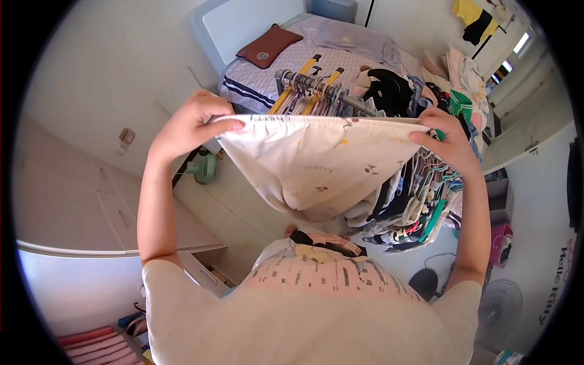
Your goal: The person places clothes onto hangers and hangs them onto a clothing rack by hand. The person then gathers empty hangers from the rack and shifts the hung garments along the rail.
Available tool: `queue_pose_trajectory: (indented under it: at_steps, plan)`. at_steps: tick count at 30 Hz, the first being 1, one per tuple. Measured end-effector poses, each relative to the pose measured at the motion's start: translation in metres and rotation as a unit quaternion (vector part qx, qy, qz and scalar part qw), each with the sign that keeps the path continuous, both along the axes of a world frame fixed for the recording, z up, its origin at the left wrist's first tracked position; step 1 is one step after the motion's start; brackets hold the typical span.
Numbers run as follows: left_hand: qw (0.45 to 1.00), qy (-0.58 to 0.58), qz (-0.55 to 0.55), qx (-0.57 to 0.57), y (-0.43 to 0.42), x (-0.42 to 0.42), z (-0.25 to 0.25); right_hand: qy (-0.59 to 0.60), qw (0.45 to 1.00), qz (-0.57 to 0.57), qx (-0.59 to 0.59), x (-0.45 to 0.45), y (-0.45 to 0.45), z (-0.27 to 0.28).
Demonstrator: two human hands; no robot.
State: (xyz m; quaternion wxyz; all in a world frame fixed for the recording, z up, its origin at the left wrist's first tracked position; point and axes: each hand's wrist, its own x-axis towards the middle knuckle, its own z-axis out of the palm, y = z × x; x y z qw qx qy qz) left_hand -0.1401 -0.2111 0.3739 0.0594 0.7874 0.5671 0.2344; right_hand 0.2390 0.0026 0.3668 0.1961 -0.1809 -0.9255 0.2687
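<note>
A white garment with a gathered elastic edge [316, 158] hangs stretched between my two hands, with small cherry-like prints and lettering on it. Whether it is shorts, trousers or a skirt I cannot tell. My left hand [198, 121] pinches one end of the elastic edge between thumb and fingers. At the opposite end, my right hand [444, 137] grips the same edge, thumb in front. The fabric sags below in a loose curve and hides part of the floor and the rack behind it.
A clothes rack [359, 104] with many hangers and clothes stands just beyond the garment. Behind it is a bed [249, 91] with a brown cushion [269, 46] and piled clothes [389, 91]. A green fan [202, 168] stands left; a grey fan [500, 310] stands right. An open drawer [204, 274] juts out.
</note>
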Motion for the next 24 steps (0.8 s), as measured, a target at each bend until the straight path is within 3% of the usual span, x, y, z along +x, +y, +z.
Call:
queue_pose_trajectory:
  at_steps: [2,4,6,8,10,12,13,14,16,17,19,20,22,24]
  plan:
    - [0.999,0.022,0.019,-0.019,-0.011,0.014,0.007,0.022,1.0,0.002,0.016,-0.001,-0.008,0.01]
    - [0.996,-0.032,-0.022,0.079,-0.013,0.028,0.012,0.078,0.994,0.07,-0.02,-0.013,-0.021,0.013]
    - [0.995,-0.068,-0.058,0.04,-0.014,0.034,0.019,0.097,0.989,0.107,0.014,-0.026,-0.023,0.013]
    - [0.937,-0.349,0.023,-0.01,-0.014,0.042,0.012,0.171,0.957,0.127,-0.195,-0.036,-0.029,0.014]
    - [0.925,-0.381,0.005,-0.009,-0.008,0.039,0.015,0.177,0.938,0.151,-0.256,-0.039,-0.03,0.02]
    - [0.921,-0.353,0.001,-0.163,-0.007,0.037,0.028,-0.116,0.951,0.146,-0.246,-0.038,-0.032,0.039]
    - [0.966,-0.21,-0.052,-0.14,-0.003,0.038,0.034,-0.084,0.984,0.149,-0.05,-0.041,-0.03,0.033]
    - [0.987,-0.045,-0.016,-0.15,-0.004,0.041,0.042,-0.083,0.984,0.15,-0.05,-0.039,-0.027,0.034]
    - [0.983,0.15,0.033,-0.097,-0.009,0.036,0.028,0.046,0.976,0.093,0.191,-0.028,-0.016,0.035]
    - [0.984,0.149,0.036,-0.095,-0.014,0.038,0.024,0.006,0.971,0.069,0.227,-0.024,-0.011,0.038]
    - [0.986,0.096,0.101,0.088,-0.026,0.045,0.018,0.023,0.965,0.044,0.259,-0.022,-0.017,0.036]
    - [0.986,0.097,0.103,0.09,-0.031,0.045,0.017,0.039,0.957,0.016,0.287,-0.022,-0.024,0.035]
    - [0.911,0.164,0.111,0.361,-0.042,0.047,0.014,0.072,0.946,0.011,0.317,-0.025,-0.038,0.028]
    - [0.895,0.17,0.199,0.362,-0.056,0.065,0.003,0.097,0.948,0.002,0.304,-0.028,-0.048,0.008]
